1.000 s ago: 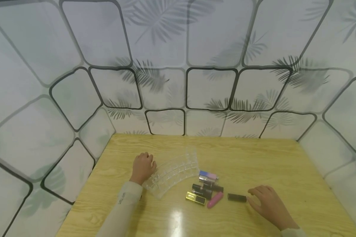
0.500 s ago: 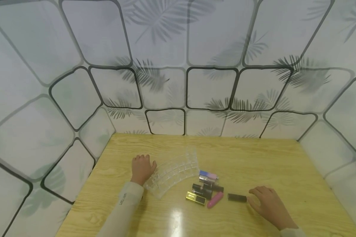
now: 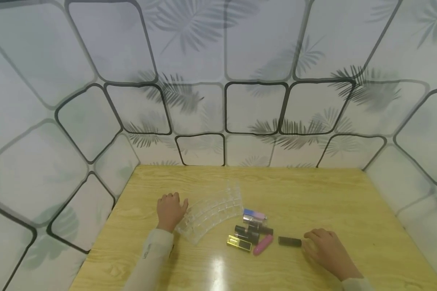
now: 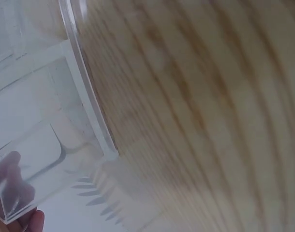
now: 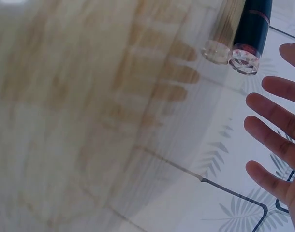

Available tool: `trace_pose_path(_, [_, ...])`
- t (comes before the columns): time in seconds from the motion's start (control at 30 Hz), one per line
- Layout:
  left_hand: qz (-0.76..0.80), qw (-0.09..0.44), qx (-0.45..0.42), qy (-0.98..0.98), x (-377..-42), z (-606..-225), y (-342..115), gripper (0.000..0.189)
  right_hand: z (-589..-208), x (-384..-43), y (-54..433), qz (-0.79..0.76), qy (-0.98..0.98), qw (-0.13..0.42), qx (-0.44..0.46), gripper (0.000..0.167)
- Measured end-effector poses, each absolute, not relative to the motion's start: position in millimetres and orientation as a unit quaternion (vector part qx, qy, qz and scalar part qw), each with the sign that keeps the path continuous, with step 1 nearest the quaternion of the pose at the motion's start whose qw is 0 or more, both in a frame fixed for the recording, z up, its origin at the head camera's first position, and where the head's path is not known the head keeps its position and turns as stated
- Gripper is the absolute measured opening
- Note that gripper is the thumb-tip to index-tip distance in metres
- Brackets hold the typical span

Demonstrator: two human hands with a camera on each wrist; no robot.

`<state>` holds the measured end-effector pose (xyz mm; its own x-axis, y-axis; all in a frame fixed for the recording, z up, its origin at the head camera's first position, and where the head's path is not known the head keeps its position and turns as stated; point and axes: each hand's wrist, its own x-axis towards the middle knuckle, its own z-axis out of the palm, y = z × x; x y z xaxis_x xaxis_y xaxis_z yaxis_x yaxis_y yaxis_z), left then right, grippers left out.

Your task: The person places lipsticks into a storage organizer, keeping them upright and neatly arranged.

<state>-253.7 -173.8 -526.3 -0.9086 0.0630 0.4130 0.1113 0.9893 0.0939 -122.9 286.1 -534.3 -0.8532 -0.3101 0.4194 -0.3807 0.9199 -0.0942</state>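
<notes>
A clear plastic organizer [image 3: 213, 210] with rows of compartments lies on the table, left of centre. My left hand [image 3: 170, 211] is beside its left end, thumb towards it; in the left wrist view the fingers [image 4: 17, 186] appear partly through the clear wall [image 4: 34, 169]. Whether they touch it is unclear. Right of centre lies a black lipstick tube [image 3: 289, 241] with a clear faceted end [image 5: 245, 62]. My right hand [image 3: 325, 250] is just right of this tube, its fingers [image 5: 273, 104] apart and holding nothing.
Between organizer and black tube lie several cosmetics: a blue-and-pink tube [image 3: 254, 214], dark tubes [image 3: 247, 234], a gold-and-black one [image 3: 239, 243] and a pink one [image 3: 263, 245]. The wooden table [image 3: 295, 190] meets patterned walls [image 3: 255, 109] behind and at the sides.
My left hand has shifted slightly left, away from the organizer's end. The camera view has shifted a little; my right hand and the cosmetics stay about where they were.
</notes>
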Motion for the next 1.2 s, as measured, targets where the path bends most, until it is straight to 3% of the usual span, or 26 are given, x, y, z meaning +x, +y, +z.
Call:
trace_pose_path(0.33, [-0.085,0.221,-0.063,-0.97,-256,-523,-167,0.024,-534,-129,277,0.082,-0.961,0.178,0.195,0.03])
trace_pose_path(1.2, [-0.098,0.259,-0.076,-0.958,-263,-530,-162,0.022,-540,-142,262,0.074,-0.973,0.09,0.198,0.028])
